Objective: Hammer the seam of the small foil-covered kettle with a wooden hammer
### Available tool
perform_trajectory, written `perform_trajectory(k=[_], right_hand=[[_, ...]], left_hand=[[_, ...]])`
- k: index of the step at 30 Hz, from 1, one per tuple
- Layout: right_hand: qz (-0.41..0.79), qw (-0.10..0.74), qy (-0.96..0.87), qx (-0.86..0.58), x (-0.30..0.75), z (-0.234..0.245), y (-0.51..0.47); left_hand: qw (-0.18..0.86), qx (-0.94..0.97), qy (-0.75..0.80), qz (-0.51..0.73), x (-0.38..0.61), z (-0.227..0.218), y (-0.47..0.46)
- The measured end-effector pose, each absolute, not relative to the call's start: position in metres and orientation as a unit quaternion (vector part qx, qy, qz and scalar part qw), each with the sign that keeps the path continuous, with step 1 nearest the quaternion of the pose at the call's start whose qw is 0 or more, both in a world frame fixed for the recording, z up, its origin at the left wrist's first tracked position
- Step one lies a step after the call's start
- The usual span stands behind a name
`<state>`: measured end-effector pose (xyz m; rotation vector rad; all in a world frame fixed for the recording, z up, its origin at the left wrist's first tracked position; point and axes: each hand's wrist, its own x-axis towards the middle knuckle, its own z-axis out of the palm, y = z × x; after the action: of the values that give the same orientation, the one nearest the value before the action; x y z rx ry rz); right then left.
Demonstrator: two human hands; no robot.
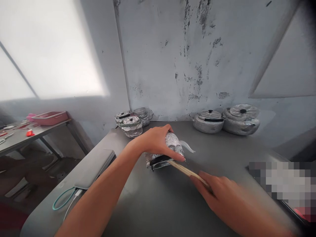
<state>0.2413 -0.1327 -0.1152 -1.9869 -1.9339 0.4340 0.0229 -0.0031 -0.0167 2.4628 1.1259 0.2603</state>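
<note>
My left hand (160,140) is wrapped over a small silver, foil-like teapot (173,139). The teapot lies tilted on its side on the grey table, its curved spout (188,146) pointing right and a black strip (159,160) along its near side. Low on the right, my right hand (212,187) grips a pale wooden stick (185,170). The stick slants up to the left, and its far end meets the teapot near the black strip. My fingers cover part of the teapot, and the exact form of the stick's tip cannot be made out.
Several silver lidded pots stand along the wall, including a small pot (132,128) at left and a wide pot (242,121) at right. A grey flat device (97,168) with a teal cable (61,199) lies left. Beyond is another table with a pink tray (50,118).
</note>
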Motion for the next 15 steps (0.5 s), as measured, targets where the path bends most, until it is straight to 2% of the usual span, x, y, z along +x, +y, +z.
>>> perform_trajectory(k=[9,12,15], right_hand=[[0.080,0.052,-0.702,-0.706,0.2386,-0.1060,-0.1344],[0.070,0.054,-0.710,-0.699,0.2392,-0.1085,-0.1349],[0.040,0.099,-0.718,-0.687,0.2419,-0.1130,-0.1350]], left_hand=[[0.204,0.889,0.399,0.098,0.0229,-0.0199,0.0007],[0.206,0.887,0.401,0.098,0.0230,-0.0195,-0.0005],[0.205,0.887,0.403,0.098,0.0235,-0.0190,-0.0016]])
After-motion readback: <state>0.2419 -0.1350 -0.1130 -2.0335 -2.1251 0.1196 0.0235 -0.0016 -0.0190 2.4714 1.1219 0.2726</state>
